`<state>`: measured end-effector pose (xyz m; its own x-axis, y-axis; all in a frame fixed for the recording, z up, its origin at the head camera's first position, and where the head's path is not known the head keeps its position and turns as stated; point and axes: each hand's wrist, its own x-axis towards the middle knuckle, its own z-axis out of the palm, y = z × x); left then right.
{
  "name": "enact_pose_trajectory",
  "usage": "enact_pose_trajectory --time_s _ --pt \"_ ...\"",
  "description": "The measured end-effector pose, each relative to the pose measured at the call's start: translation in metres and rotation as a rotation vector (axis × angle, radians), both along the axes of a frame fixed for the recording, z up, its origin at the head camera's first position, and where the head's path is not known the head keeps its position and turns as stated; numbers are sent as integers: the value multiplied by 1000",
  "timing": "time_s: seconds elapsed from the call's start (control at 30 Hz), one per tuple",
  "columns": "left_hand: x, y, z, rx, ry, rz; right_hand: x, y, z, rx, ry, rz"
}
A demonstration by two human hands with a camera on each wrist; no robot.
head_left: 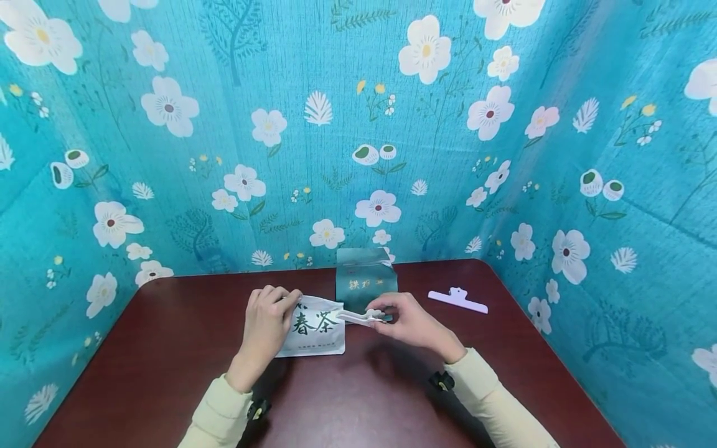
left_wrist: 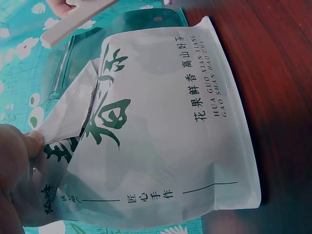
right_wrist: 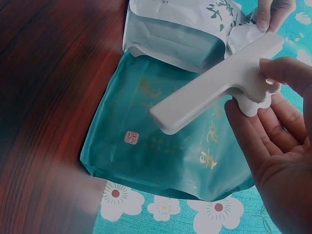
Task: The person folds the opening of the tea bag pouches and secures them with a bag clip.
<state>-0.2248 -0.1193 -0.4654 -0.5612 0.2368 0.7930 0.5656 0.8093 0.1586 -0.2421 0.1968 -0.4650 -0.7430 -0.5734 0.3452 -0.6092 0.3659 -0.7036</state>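
Observation:
My left hand point(head_left: 267, 322) pinches the folded-over top of a white tea bag point(head_left: 316, 341), which has dark green brush characters on its front. Its upper flap bends over at the thumb in the left wrist view. Between thumb and fingers of my right hand point(head_left: 413, 323) is a white bag sealing clip point(right_wrist: 214, 87), gripped by its scalloped handle. The long bar of the clip points toward the bag's upper corner in the head view. Behind the white bag stands a green tea bag point(head_left: 358, 283) with gold characters, its top folded back.
A pale lilac sealing clip point(head_left: 458, 300) lies on the dark red table point(head_left: 347, 404) at the right, beyond my right hand. Blue floral curtain point(head_left: 313, 149) hangs close behind the table's back edge and along both sides.

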Motion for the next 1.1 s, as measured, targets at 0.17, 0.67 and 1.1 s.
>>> enact_pose_trajectory --time_s 0.17,0.67,1.1 --pt "-2 -1 -2 11 23 -9 4 -5 6 -25 -3 12" --pt "-2 0 1 9 -7 -2 -9 -7 3 -73 66 22" --pt "0 1 -1 16 -11 -2 -10 -8 2 19 199 -47"
